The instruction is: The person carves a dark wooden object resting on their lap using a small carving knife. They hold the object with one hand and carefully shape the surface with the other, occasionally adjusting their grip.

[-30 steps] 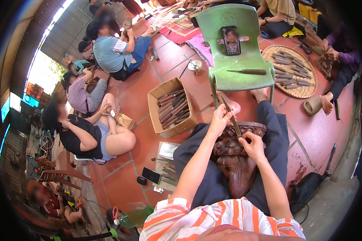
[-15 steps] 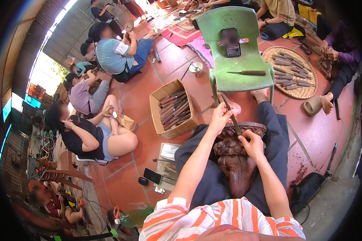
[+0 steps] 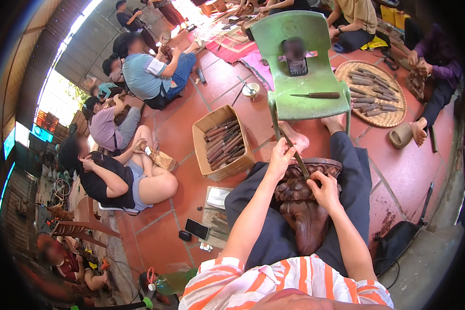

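Note:
A dark brown carved wooden piece (image 3: 303,223) lies between my thighs, with a scalloped rim at its far end and a smooth curved part toward me. Over its far part slants a narrow flat dark strip (image 3: 302,166). My left hand (image 3: 280,160) is closed on the strip, thumb and fingers pinching it above the middle. With the fingertips of my right hand (image 3: 324,189) I grip its nearer end, close against the carved wood. Whether the strip is a file or something else, I cannot tell.
A green plastic chair (image 3: 307,46) ahead bears a phone and a pointed tool (image 3: 318,95). Wooden-handled tools fill a cardboard box (image 3: 198,140) on my left and a woven tray (image 3: 399,118) at right. A phone (image 3: 197,229) lies near left. Several people sit around.
The strip and both hands have shifted slightly, its far end a little to the left. My grip is the same, and the carved piece stays in place.

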Motion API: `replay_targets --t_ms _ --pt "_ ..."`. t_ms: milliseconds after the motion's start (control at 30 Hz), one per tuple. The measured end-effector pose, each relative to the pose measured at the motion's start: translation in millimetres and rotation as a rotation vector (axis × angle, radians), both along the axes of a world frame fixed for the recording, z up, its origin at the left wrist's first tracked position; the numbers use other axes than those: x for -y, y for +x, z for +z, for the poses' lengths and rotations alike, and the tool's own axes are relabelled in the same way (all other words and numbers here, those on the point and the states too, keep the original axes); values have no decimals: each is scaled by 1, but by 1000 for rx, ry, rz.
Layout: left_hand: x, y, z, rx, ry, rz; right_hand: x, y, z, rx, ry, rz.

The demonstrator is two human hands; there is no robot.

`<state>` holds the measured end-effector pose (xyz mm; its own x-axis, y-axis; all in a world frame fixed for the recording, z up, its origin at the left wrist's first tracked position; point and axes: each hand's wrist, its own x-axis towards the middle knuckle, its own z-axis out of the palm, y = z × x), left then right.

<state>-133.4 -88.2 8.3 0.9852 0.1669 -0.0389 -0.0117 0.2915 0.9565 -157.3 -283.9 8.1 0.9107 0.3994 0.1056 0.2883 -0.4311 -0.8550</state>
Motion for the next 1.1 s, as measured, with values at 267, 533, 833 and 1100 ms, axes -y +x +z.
replay_targets --t_ms 267,533,833,1100 --pt "4 12 7 -9 81 -5 -6 8 13 -196 -17 -91" --pt "10 18 10 -31 99 -42 3 12 -7 -135 79 -4" --pt "10 11 10 -66 42 -61 6 11 -5 -132 109 63" --pt "10 12 12 -86 33 -71 7 11 -6 -157 95 58"
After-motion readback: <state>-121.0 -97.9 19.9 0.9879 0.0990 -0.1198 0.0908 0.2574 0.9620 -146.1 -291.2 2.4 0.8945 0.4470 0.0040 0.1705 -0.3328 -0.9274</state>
